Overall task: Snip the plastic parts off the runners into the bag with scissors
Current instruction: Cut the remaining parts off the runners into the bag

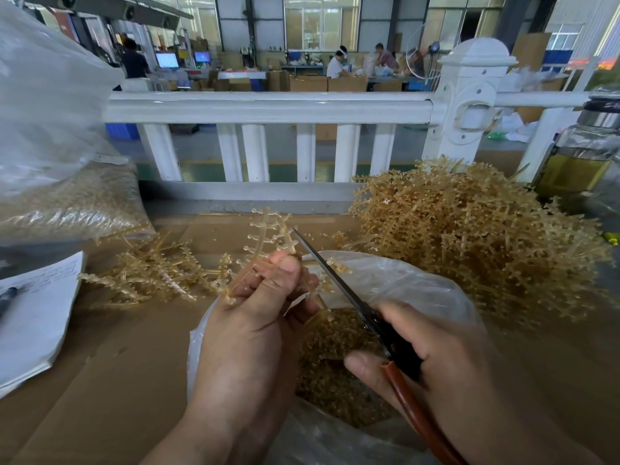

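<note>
My left hand (250, 317) grips an amber plastic runner (266, 234) with small round parts on its branches, held upright over the open clear bag (412, 283). My right hand (436, 347) holds scissors (330, 273) with red-brown handles; the blades look closed and their tip points up-left at the runner's right side, just above my left thumb. The bag in front of me holds a heap of snipped amber parts (335, 344).
A big pile of amber runners (469, 236) lies at the right, a smaller flat heap of runners (151, 276) at the left. A filled plastic sack (67, 203) and papers (33, 317) sit far left, a glass jar (583, 156) far right. A white railing (268, 109) borders the cardboard-covered table (117, 364).
</note>
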